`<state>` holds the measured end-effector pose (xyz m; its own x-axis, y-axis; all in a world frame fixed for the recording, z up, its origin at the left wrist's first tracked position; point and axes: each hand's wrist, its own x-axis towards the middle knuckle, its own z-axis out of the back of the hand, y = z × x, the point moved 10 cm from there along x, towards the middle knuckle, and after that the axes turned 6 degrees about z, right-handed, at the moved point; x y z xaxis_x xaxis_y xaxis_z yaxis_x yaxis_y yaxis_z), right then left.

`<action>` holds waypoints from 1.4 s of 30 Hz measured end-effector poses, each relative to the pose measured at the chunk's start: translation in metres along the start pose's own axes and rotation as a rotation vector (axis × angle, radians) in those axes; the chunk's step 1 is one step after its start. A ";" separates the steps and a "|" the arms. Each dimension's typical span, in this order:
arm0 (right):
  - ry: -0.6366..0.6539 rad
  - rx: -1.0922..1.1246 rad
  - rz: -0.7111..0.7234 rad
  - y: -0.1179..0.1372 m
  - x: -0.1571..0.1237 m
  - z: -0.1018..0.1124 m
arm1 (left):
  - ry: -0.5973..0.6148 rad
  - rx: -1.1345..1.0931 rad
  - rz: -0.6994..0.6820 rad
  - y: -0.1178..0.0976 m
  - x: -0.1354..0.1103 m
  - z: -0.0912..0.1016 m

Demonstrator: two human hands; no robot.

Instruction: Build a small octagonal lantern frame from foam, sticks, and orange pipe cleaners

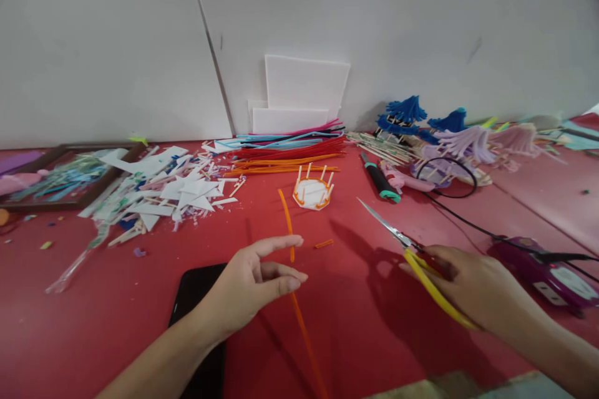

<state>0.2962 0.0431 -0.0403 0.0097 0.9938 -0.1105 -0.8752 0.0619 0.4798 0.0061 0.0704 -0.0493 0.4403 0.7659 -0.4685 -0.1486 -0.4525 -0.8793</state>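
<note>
Left hand (248,283) curves half-open by orange strip (305,331); right hand (475,283) grips scissors (413,257).

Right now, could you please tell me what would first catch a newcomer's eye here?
Probably the yellow-handled scissors in the right hand, vivid over the red table. Next, perhaps, the orange strip in the left hand and the white base beyond it, ringed with upright sticks. The blue models at the back right also stand out.
</note>
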 end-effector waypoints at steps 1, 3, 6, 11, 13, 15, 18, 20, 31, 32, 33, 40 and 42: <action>-0.054 -0.101 -0.026 -0.006 -0.001 0.003 | -0.015 0.018 0.004 0.000 0.000 0.001; -0.172 -0.256 0.003 -0.005 -0.004 0.011 | -0.039 0.038 0.008 0.000 0.000 0.001; -0.354 -0.260 0.215 0.030 -0.012 0.021 | -0.107 0.025 -0.009 -0.001 0.001 0.007; -0.069 0.176 0.391 0.113 -0.007 -0.020 | -0.247 -0.038 -0.103 -0.007 0.001 0.024; 0.200 0.329 0.403 0.146 -0.007 -0.058 | -0.265 -0.069 -0.137 -0.009 0.000 0.026; 0.269 0.299 0.479 0.173 -0.008 -0.079 | -0.250 -0.096 -0.143 -0.010 -0.001 0.024; 0.078 0.092 0.700 0.197 -0.008 -0.078 | -0.231 -0.147 -0.141 -0.011 -0.003 0.022; -0.099 0.009 0.881 0.207 -0.012 -0.065 | -0.272 -0.222 -0.163 -0.012 -0.006 0.027; -0.253 0.257 1.161 0.200 -0.013 -0.010 | 0.234 -0.347 -0.128 -0.011 -0.008 -0.020; -0.220 0.321 1.122 0.199 -0.010 -0.013 | 0.247 -0.350 -0.156 -0.014 -0.010 -0.020; -0.196 0.380 1.054 0.196 -0.006 -0.016 | 0.244 -0.348 -0.175 -0.015 -0.011 -0.019; 0.328 1.060 0.372 0.172 0.015 -0.087 | -0.171 -0.098 -0.229 -0.019 -0.004 0.005; 0.394 1.170 0.283 0.170 0.015 -0.096 | -0.244 0.015 -0.246 -0.027 -0.002 0.004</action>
<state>0.1008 0.0596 -0.0436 -0.4276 0.9034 -0.0325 0.1280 0.0962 0.9871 0.0050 0.0826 -0.0252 0.2402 0.9387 -0.2474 -0.0784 -0.2352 -0.9688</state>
